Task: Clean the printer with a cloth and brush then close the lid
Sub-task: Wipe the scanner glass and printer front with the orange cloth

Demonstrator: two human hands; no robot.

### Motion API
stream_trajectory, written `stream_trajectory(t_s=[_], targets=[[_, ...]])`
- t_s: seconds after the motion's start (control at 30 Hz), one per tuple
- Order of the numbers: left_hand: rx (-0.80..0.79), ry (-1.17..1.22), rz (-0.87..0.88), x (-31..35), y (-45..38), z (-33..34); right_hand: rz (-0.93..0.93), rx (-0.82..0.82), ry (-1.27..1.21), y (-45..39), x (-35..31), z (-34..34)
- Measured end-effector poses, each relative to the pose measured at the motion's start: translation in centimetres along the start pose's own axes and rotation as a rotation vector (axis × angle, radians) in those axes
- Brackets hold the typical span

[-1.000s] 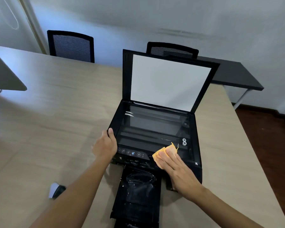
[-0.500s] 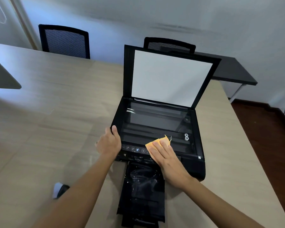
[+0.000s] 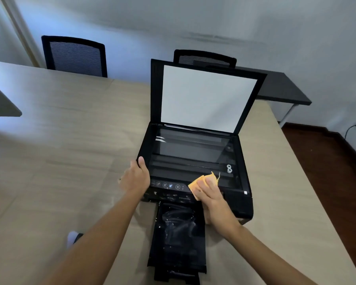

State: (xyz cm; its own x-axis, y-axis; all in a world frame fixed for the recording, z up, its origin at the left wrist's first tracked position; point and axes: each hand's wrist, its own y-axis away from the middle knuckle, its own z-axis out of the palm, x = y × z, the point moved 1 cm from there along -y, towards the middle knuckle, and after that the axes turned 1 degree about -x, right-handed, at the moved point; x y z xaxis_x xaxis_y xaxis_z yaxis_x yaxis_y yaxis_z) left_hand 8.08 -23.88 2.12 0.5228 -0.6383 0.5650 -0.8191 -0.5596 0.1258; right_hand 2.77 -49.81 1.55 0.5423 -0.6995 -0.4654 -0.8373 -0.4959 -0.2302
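Note:
A black printer [image 3: 240, 204] sits on the wooden table with its scanner lid [image 3: 206, 97] raised upright, white pad facing me. My left hand [image 3: 136, 177] grips the printer's front left corner, thumb on the top edge. My right hand [image 3: 212, 194] presses a folded orange cloth [image 3: 201, 181] flat against the front edge of the scanner glass [image 3: 191, 153], just right of the control panel [image 3: 167, 185]. The output tray [image 3: 177, 239] is pulled out toward me. A small white and black object, possibly the brush [image 3: 73, 237], lies on the table beside my left forearm.
The light wooden table [image 3: 60, 151] stretches left and right of the printer. Two black mesh chairs [image 3: 74, 56] stand at its far side. A dark side table [image 3: 284, 89] is behind the lid. A grey monitor corner [image 3: 0, 101] juts in at left. Dark floor [image 3: 327, 161] lies to the right.
My right hand slid the cloth left along the printer's front edge, then back a little to the right. My left hand kept its hold on the corner. The camera shifted slightly.

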Motion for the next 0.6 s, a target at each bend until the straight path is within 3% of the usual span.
stream_trajectory(t_s=[0.07, 0.17, 0.3, 0.33, 0.47, 0.53, 0.6], targets=[[-0.063, 0.061, -0.007, -0.3, -0.5, 0.2, 0.051, -0.074, -0.123, -1.2, -0.8, -1.4], [-0.154, 0.302, -0.018, -1.0, -0.7, 0.1, 0.309, -0.067, -0.355, -1.7, -1.5, -4.4], [0.073, 0.658, 0.213, -1.0, 5.1, -1.9, 0.524, 0.133, -0.690, -2.4, -5.6, -5.6], [0.047, 0.779, 0.209, -0.8, 7.3, -2.4, 0.523, 0.138, -0.726, -2.8, -7.4, -5.1], [-0.539, 1.429, -0.156, -0.6, 13.3, -3.2, 0.483, -0.079, -0.913, -3.7, -14.3, -1.5], [-0.661, 1.610, -0.284, -2.3, 13.6, -2.6, 0.436, -0.183, -0.950, -3.6, -16.3, -0.4], [-0.637, 1.730, -0.408, -5.1, 13.5, -2.0, 0.369, -0.180, -0.912, -3.0, -16.5, -0.2]])
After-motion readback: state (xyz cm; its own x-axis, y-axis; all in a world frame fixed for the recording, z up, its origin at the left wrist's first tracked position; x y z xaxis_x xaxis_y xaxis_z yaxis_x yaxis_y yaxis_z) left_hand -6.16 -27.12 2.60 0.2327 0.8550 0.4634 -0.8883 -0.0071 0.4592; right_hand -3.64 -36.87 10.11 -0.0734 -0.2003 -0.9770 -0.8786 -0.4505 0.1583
